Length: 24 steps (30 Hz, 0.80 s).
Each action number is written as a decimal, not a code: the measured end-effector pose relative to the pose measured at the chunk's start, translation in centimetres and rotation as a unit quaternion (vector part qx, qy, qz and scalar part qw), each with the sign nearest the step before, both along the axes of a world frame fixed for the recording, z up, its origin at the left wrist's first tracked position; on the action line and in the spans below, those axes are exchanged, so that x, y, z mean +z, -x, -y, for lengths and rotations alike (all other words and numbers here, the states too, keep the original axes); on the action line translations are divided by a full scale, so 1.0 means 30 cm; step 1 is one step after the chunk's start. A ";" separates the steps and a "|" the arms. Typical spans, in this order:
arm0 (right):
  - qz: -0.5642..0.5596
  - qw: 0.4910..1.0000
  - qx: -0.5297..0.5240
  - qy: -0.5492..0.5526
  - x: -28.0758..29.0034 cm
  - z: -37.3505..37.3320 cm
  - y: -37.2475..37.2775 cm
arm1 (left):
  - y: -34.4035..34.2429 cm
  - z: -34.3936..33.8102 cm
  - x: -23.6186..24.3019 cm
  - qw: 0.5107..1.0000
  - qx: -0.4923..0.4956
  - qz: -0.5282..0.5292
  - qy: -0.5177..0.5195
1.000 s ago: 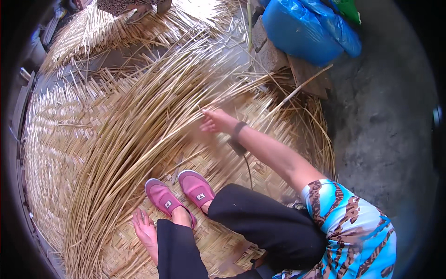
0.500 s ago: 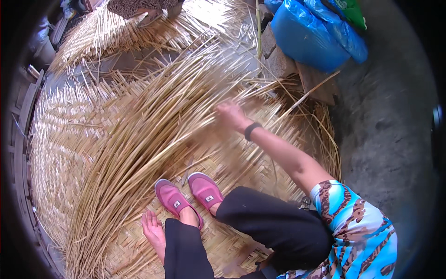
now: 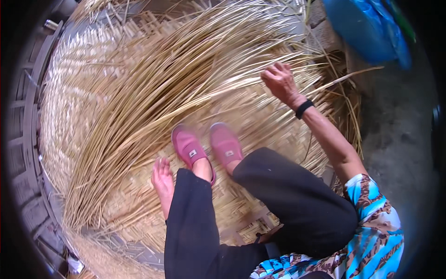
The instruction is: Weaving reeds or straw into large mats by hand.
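A long, loose bundle of straw-coloured stalks (image 3: 144, 97) fans out slantwise over a woven mat (image 3: 260, 109), from the lower left to the upper right. My right hand (image 3: 281, 83), with a black band at the wrist, is over the stalks' right side, fingers curled downward. Stalks run close by its fingertips, but what lies inside the fingers is hidden. Beside my left knee, my left hand (image 3: 162, 179) shows its fingers loosely apart and holds nothing. The near end of the bundle lies to the left of that hand.
My pink shoes (image 3: 188, 146) stand on the mat just below the bundle. Blue plastic bags (image 3: 367, 32) sit at the upper right, near rough blocks (image 3: 327, 37). A slatted wooden frame (image 3: 30, 135) runs along the left. Grey floor (image 3: 395, 125) lies at the right.
The view has tilted down, so shoes and bundle appear higher. My right hand has moved rightward and closer to me across the stalks. My left hand stays beside the knee.
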State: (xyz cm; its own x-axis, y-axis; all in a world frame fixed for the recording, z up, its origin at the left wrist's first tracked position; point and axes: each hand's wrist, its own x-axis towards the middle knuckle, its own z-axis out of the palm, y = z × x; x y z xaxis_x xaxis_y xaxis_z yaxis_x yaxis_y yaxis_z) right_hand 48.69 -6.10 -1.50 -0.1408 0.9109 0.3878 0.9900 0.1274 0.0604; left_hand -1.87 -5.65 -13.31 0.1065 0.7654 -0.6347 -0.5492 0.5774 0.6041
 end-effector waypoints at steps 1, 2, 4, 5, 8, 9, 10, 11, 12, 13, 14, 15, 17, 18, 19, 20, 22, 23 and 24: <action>-0.029 0.999 0.008 -0.015 -0.011 -0.007 0.017 | 0.014 0.001 0.025 1.000 0.007 -0.016 -0.004; -0.058 0.998 0.021 -0.027 -0.019 -0.008 0.039 | 0.033 -0.001 0.051 0.999 0.013 -0.031 -0.009; -0.083 0.993 0.034 -0.074 0.035 -0.016 0.088 | 0.057 0.002 0.065 0.998 0.016 -0.057 -0.014; -0.104 0.990 0.035 -0.093 0.060 -0.022 0.105 | 0.064 0.005 0.067 0.997 0.014 -0.078 -0.018; -0.206 0.967 0.098 -0.114 0.176 -0.024 0.171 | 0.085 0.000 0.079 0.992 0.025 -0.124 -0.025; -0.230 0.959 0.094 -0.134 0.242 -0.001 0.181 | 0.062 -0.009 0.083 0.994 0.024 -0.105 -0.034; -0.205 0.964 0.088 -0.146 0.301 0.007 0.226 | 0.101 -0.012 0.100 0.992 0.036 -0.113 -0.045; -0.223 0.961 0.075 -0.146 0.322 0.035 0.242 | 0.132 -0.002 0.071 0.987 0.063 -0.126 -0.081; -0.191 0.966 0.086 -0.150 0.384 0.054 0.222 | 0.140 -0.020 0.040 0.986 0.058 -0.070 -0.142; -0.129 0.978 0.098 -0.133 0.460 0.087 0.192 | 0.032 -0.046 0.093 0.991 0.066 -0.086 -0.078; -0.099 0.980 0.120 -0.122 0.539 0.101 0.212 | -0.011 -0.056 0.127 0.988 0.093 -0.097 -0.079; -0.068 0.981 0.140 -0.113 0.597 0.123 0.238 | -0.020 -0.053 0.188 0.986 0.107 -0.093 -0.085; -0.127 0.978 0.113 -0.121 0.675 0.200 0.280 | 0.041 -0.040 0.261 0.985 0.118 -0.063 -0.105; -0.127 0.973 0.122 -0.146 0.695 0.233 0.286 | 0.077 -0.027 0.300 0.983 0.128 -0.069 -0.113; -0.119 0.970 0.125 -0.172 0.732 0.272 0.271 | 0.088 -0.023 0.353 0.983 0.137 -0.008 -0.124; -0.131 0.969 0.116 -0.175 0.750 0.324 0.223 | 0.097 -0.016 0.402 0.979 0.145 0.053 -0.134; -0.007 0.975 0.081 -0.208 0.888 0.465 0.073 | -0.006 -0.052 0.504 0.972 0.132 0.116 -0.156; 0.059 0.972 0.050 -0.222 0.862 0.517 0.008 | 0.029 -0.030 0.546 0.970 0.132 0.121 -0.165; 0.059 0.969 0.055 -0.234 0.892 0.587 -0.073 | 0.053 -0.023 0.567 0.966 0.129 0.140 -0.176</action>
